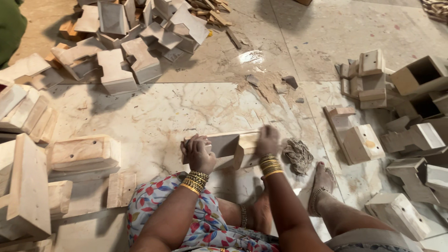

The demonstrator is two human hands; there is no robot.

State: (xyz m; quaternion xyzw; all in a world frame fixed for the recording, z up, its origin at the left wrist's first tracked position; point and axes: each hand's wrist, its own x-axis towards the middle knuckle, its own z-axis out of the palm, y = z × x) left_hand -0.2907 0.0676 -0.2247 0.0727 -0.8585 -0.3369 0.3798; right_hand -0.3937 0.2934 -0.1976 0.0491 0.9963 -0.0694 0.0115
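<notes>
two hands work one wooden piece [232, 148] here, and we see it lying on the marble floor [154, 116] right in front of the seated person's knees. our left hand [199, 154] covers the piece's left end, its fingers [192, 142] curled together and clamped on something small against the wood, though we cannot tell what it is. our right hand [268, 140] presses down on the right end, fingers together and flat on the wood, which seems to us a way of pinning the piece so it does not slide on the smooth stone. a wad of fibrous scrubbing material [297, 155] lies just beside the right hand, near a bare foot [322, 179]. a heap of similar wooden blocks [135, 42] sits well apart toward the top left, more stacked pieces [70, 158] lie at the left, and hollow box-like pieces [415, 112] crowd the right, so we judge the floor space between them is kept for the piece in hand. sawdust and chips [270, 86] lie scattered beyond it.
</notes>
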